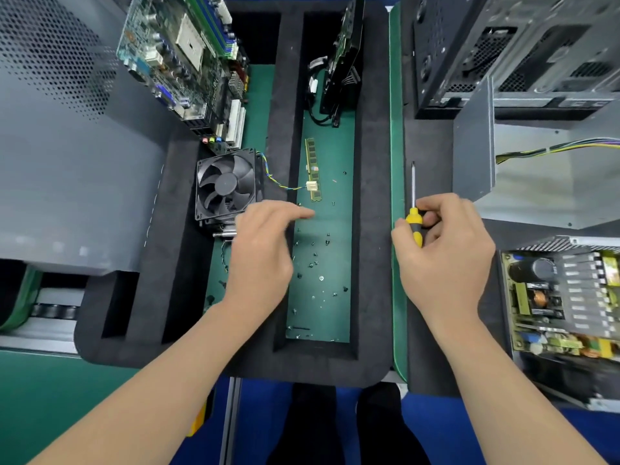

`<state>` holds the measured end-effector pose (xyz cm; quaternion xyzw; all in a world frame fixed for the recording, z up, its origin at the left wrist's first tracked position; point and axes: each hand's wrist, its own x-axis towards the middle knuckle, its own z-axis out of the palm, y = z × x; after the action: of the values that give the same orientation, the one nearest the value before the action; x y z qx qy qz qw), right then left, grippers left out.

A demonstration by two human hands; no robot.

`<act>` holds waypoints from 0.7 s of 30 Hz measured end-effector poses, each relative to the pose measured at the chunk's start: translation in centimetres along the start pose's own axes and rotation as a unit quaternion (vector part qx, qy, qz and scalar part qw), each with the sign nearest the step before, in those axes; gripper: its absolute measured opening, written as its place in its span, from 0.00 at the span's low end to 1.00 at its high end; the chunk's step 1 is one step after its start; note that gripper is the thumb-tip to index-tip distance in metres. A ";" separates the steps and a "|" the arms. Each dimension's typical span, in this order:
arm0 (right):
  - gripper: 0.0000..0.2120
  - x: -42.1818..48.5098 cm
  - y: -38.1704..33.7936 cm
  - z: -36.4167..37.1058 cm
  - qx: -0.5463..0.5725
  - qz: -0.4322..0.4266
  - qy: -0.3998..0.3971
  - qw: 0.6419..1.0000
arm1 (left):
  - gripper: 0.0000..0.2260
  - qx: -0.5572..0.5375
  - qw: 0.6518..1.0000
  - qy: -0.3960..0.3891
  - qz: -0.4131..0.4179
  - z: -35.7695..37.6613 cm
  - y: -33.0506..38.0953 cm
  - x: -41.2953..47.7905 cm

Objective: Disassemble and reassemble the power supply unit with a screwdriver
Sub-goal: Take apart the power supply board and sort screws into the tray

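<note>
- Right grip (pixel 443 245) clamped round yellow screwdriver (pixel 412 218) handle, shaft pointing away.
- Left grip (pixel 263 245) loose, fingers apart, holding nothing, above screws (pixel 314 260) in foam tray (pixel 375 229).
- Power supply (pixel 563 303), lid off, circuitry exposed, far right, beside right forearm.

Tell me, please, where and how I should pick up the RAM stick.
Probably pinch the RAM stick across its two long edges, coming from above, at its far half: it lies flat on the mat, and the white plug lies by its near end.
</note>
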<state>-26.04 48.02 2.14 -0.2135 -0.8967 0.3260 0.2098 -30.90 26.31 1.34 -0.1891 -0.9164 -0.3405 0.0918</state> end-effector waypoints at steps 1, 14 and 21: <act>0.08 0.0 0.0 0.0 0.001 0.000 -0.001 1.000 | 0.25 -0.021 0.999 0.022 -0.023 -0.3 0.0 0.0; 0.08 0.0 -0.3 -0.1 0.000 0.000 -0.003 1.000 | 0.16 -0.082 0.992 0.048 -0.078 -0.9 -0.1 0.3; 0.08 0.0 -0.3 -0.1 0.000 -0.003 -0.003 1.000 | 0.16 -0.096 0.988 0.080 -0.086 -0.8 -0.3 0.0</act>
<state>-26.06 47.85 2.46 -0.2097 -0.8982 0.3255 0.2080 -30.99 25.64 1.77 -0.0899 -0.8820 -0.4475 0.1171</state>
